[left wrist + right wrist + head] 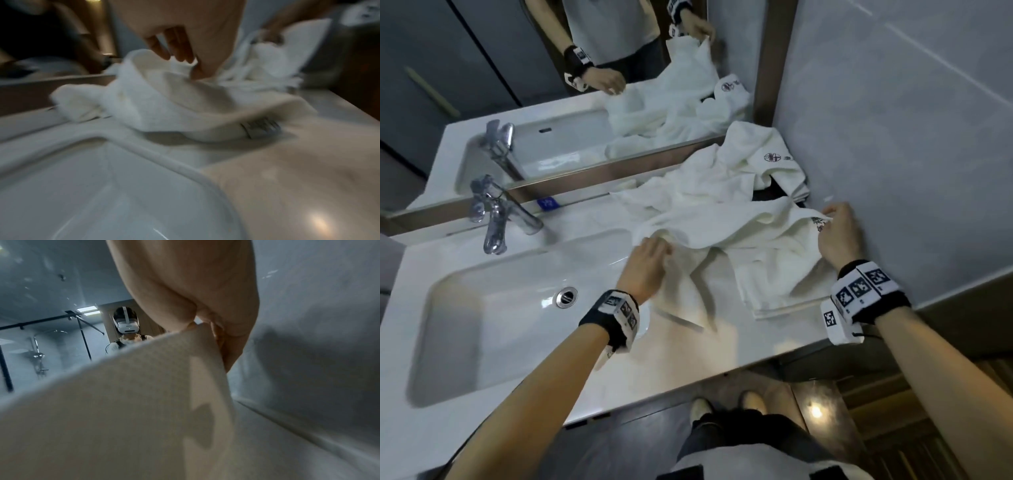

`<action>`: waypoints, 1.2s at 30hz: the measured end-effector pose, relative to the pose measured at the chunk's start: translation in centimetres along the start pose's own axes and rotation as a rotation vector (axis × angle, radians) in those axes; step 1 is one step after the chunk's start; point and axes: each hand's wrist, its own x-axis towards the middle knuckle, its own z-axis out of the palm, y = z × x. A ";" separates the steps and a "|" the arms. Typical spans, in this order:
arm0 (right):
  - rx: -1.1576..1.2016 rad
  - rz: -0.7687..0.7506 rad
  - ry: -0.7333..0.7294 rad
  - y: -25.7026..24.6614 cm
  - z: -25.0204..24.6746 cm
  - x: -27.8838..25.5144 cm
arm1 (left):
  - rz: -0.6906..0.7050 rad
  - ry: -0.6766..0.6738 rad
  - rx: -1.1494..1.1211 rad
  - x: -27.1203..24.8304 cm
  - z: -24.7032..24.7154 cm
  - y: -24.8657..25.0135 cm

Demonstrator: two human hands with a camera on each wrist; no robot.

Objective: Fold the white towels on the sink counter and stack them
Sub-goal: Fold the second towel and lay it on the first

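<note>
A white towel (pixel 743 229) hangs spread between my two hands above the sink counter (pixel 722 346). My left hand (pixel 650 257) pinches its left edge beside the basin; in the left wrist view the left hand (pixel 185 60) grips that towel (pixel 174 100) between fingers and thumb. My right hand (pixel 835 229) pinches the corner with the dark logo near the wall, and the right wrist view shows the right hand (pixel 205 324) holding the towel (pixel 123 402) at its top corner. A folded towel (pixel 774 291) lies flat underneath. Several crumpled towels (pixel 739 164) lie behind, against the mirror.
The basin (pixel 517 308) with its drain (pixel 566 296) lies to the left, a chrome faucet (pixel 496 212) behind it. A mirror (pixel 551 68) runs along the back. A grey tiled wall (pixel 911 137) closes the right side, close to my right hand.
</note>
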 end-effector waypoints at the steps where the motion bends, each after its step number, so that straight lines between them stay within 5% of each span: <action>1: -0.005 -0.007 -0.025 0.1 0.1 -0.1 | 0.183 -0.080 0.048 -0.5 0.7 0.7; 3: -0.034 -0.040 -0.072 0.5 0.1 -0.2 | 0.401 -0.348 0.128 -1.7 2.1 1.7; 5: -0.067 -0.073 -0.137 0.9 0.3 -0.4 | 0.451 -0.587 0.218 -2.4 3.2 2.4; 7: -0.076 -0.088 -0.195 1.1 0.5 -0.3 | 0.449 -0.635 0.289 -2.1 3.6 2.7; 9: -0.089 -0.110 -0.191 1.2 0.2 0.2 | 0.299 -0.538 0.212 -0.7 2.9 2.9; 13: -0.125 -0.125 -0.054 1.2 -1.2 1.4 | -0.329 0.176 -0.432 4.1 -1.7 2.0; 16: -0.093 -0.116 -0.010 0.8 -1.9 2.0 | -0.482 0.407 -0.921 6.7 -5.3 1.2; 20: -0.128 -0.105 0.007 0.7 -2.6 1.9 | -0.535 0.378 -1.056 6.9 -6.0 1.0; 23: -0.285 -0.089 -0.117 0.8 -2.4 1.1 | -0.556 0.350 -1.083 6.2 -5.1 0.8; 29: -0.741 -0.669 -0.170 -0.4 1.0 -2.2 | -0.445 0.330 -1.025 5.7 -4.9 0.8; 32: -0.855 -0.708 -0.348 -0.6 2.8 -2.7 | -0.354 0.256 -0.954 5.2 -4.8 1.1; 36: -0.800 -0.752 -0.314 -0.7 3.5 -2.0 | -0.219 0.079 -0.715 4.1 -4.1 1.4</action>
